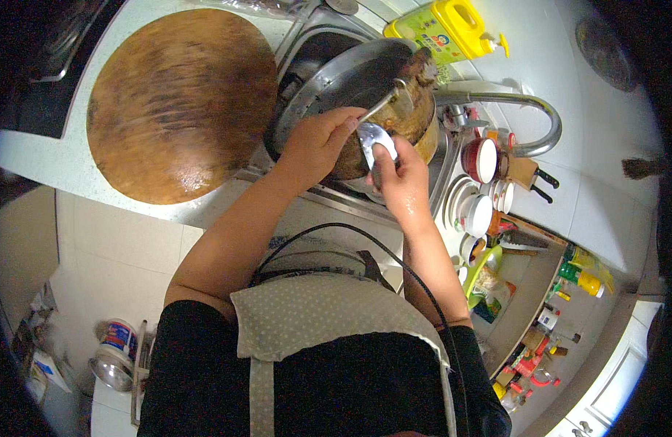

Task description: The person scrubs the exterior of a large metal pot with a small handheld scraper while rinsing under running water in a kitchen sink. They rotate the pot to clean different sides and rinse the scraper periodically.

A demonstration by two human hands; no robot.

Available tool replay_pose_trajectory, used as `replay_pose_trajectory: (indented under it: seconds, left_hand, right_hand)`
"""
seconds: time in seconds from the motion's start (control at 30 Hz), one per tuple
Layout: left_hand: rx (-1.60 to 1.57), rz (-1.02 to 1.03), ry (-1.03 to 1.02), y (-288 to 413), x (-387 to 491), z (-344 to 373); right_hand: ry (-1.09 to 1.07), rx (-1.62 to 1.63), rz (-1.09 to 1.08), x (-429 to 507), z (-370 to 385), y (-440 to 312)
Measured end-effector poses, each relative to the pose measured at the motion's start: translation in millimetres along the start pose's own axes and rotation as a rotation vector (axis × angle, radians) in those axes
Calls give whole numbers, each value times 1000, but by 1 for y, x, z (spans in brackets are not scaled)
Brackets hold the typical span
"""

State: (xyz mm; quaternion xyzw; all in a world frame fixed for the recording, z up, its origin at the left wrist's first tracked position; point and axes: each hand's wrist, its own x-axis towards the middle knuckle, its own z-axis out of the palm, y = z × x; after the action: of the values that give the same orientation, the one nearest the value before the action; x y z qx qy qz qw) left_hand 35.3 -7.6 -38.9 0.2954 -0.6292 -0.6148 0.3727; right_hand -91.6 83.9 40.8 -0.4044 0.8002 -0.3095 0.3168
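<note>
Over the sink, my left hand [319,145] is closed on a thin metal rod [379,107] that ends in a hook. The hook's curved end lies against a large browned piece of meat [415,117], whose exact kind I cannot tell. My right hand [400,183] grips a shiny metal tool [375,143] with a broad, curved blade, close to the meat and just below the rod. Beneath both hands the meat rests in a metal basin or pot, and a large round metal pan [336,82] leans behind it in the sink. Water drops show on my right wrist.
A round wooden chopping board [183,106] lies on the counter at left. Behind the sink stand a curved faucet [549,123] and a yellow detergent jug [445,33]. Right of it are stacked bowls [476,214], a knife block [522,172] and a green basket [484,276]. A black cable crosses my apron.
</note>
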Motion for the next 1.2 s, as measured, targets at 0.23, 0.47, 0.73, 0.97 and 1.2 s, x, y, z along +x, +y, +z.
replay_pose_trajectory:
  seconds: [0.23,0.47,0.73,0.97,1.2]
  left_hand:
    - [143,-27,-205,-7,-18,-22]
    - [185,-37,-169,-14,-21,-16]
    - [219,-83,-119,-15,-21,-14]
    - [198,-44,-111,-15,-22,-17]
    - [207,-55,-123,-18,-23,-18]
  right_hand:
    - [-1,-47,61,-6,-15,7]
    - [-45,-194,-16,-8,-4,3]
    - [-22,-188,6,-6,-9,5]
    - [-20,-182,20,-10,-13,9]
    - [10,-380,-118,-6,-3,7]
